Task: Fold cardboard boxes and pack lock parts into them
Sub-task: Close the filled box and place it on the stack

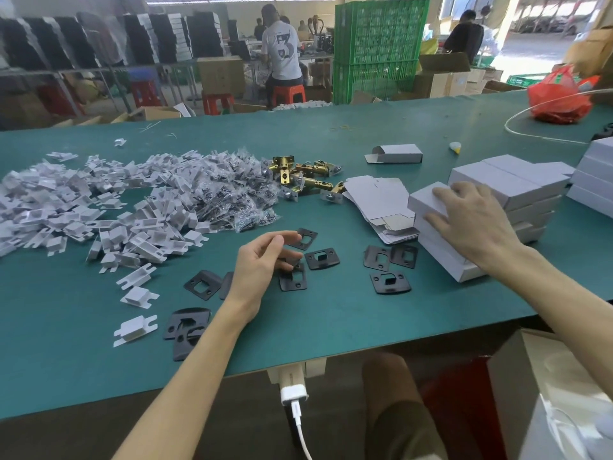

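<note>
My right hand (474, 220) lies flat with spread fingers on a closed white cardboard box (423, 199), the top one of a stack at the right of the green table (331, 313). More closed white boxes (510, 180) are stacked behind it. My left hand (262, 263) hovers with loosely curled fingers over several black strike plates (321, 258); nothing shows in its grasp. Flat box blanks (374, 194) lie left of the stack. Brass latch bodies (308, 174) sit behind them.
A big heap of white plastic inserts (66, 207) and small screw bags (225, 190) covers the left. One folded box with an open end (398, 153) lies further back. A red bag (560, 97) sits far right. People work in the background.
</note>
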{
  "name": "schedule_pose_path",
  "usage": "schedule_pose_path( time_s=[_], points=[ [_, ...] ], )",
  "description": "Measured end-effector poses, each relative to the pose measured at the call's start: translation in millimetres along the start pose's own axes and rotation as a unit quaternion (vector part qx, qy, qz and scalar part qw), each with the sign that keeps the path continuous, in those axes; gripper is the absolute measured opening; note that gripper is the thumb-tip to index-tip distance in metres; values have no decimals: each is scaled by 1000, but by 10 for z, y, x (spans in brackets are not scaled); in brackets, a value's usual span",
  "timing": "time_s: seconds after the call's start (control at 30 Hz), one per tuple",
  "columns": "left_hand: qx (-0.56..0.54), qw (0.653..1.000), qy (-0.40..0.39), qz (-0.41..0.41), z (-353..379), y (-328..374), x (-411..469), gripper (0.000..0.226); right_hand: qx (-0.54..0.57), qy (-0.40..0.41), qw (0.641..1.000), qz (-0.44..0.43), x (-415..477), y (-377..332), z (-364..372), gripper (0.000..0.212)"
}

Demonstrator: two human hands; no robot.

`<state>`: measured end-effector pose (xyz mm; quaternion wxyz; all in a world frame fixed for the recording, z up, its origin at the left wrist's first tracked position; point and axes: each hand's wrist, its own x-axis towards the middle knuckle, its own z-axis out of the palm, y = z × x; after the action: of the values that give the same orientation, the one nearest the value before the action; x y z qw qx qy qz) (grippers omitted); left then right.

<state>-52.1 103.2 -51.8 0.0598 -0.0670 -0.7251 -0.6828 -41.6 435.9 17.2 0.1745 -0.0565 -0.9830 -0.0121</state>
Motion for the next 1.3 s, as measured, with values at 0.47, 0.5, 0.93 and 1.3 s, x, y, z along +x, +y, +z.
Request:
schedule_pose_path(
  time_s=[0.47,0.5,0.93,1.3],
  points=[
    [-16,1000,-3,-11,-8,-13,12,30,-45,-16,980,-193,348,-833,370,30],
    [-19,1000,-3,-12,-12,-13,12,30,-43,-30,982,-182,396,-894,410,32],
    [-33,999,-23,-24,-14,-18,54,32,-6,-87,996,-32,601,-986,672,38],
    [-35,999,-20,-26,-13,7,38,31,35,-125,990,-50,571,-950,457,30]
  ],
)
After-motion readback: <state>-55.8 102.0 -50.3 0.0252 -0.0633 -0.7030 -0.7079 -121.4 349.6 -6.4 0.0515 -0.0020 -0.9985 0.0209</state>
